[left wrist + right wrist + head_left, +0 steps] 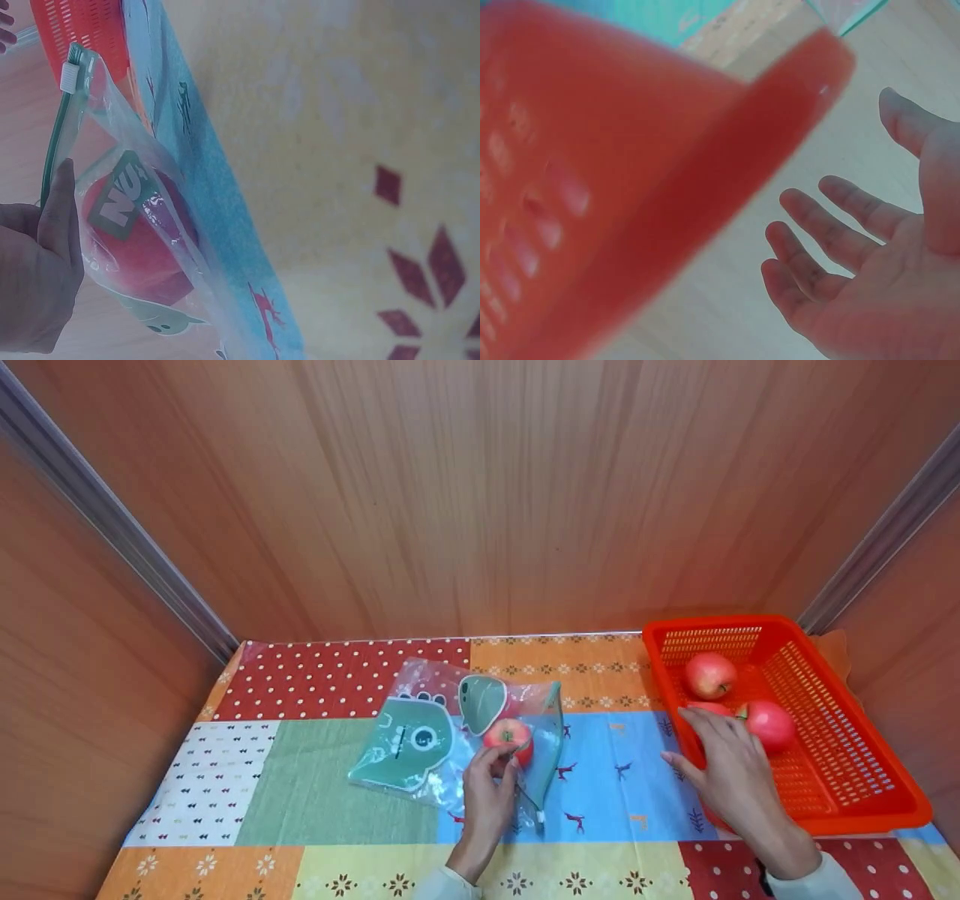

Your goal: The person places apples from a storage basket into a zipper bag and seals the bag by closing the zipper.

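My left hand (489,799) pinches the open edge of a clear zip bag (405,742) printed with green cartoon shapes. A red apple (517,733) lies inside the bag, seen through the plastic in the left wrist view behind a green label (118,206). The green zip with its white slider (69,77) runs past my fingers. My right hand (731,772) is over the left side of a red plastic basket (911,810), fingers spread and nothing in the palm. In the basket are an apple (710,675), another (771,725), and a third (709,709) partly hidden by my fingers.
A patchwork cloth (315,780) covers the table. Wooden panels (480,510) rise behind it and at both sides. The basket stands at the right, close to the right panel (915,622).
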A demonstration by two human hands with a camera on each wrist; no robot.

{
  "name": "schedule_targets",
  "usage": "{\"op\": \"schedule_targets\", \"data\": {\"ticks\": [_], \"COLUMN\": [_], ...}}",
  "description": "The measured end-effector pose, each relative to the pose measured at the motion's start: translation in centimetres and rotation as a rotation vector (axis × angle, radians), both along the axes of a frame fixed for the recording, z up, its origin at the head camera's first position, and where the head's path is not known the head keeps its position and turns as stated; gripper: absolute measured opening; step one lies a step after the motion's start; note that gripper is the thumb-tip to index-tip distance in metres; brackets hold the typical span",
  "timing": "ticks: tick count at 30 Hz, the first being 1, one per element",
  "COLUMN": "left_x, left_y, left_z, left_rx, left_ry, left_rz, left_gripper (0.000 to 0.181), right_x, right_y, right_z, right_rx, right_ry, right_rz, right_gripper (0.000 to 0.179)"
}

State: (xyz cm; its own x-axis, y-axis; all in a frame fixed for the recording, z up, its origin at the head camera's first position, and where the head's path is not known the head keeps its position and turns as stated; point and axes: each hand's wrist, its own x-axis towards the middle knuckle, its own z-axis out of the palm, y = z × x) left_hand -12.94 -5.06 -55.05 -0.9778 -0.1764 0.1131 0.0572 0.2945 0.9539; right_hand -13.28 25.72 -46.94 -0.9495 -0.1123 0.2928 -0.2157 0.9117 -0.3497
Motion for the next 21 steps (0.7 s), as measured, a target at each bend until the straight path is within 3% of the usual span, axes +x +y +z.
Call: {"op": "schedule_targets", "data": {"ticks": [8, 21], "left_x": [-0.1, -0.1], "left_y": [0.0, 0.1], "left_z": [0.0, -0.1], "left_rx": [0.011, 0.016], "left_ry": [-0.026, -0.016], "left_rz": [-0.002, 0.003], "left_gripper": [0.024, 0.027], "right_x": [0.0, -0.6], "right_y": [1.9, 4.6], "right_z": [0.5, 0.9], "right_rx": [-0.004, 0.011], "right_ry": [-0.045, -0.048], "right_rz": [-0.016, -0.010], "right_gripper": [0.069, 0.069]}}
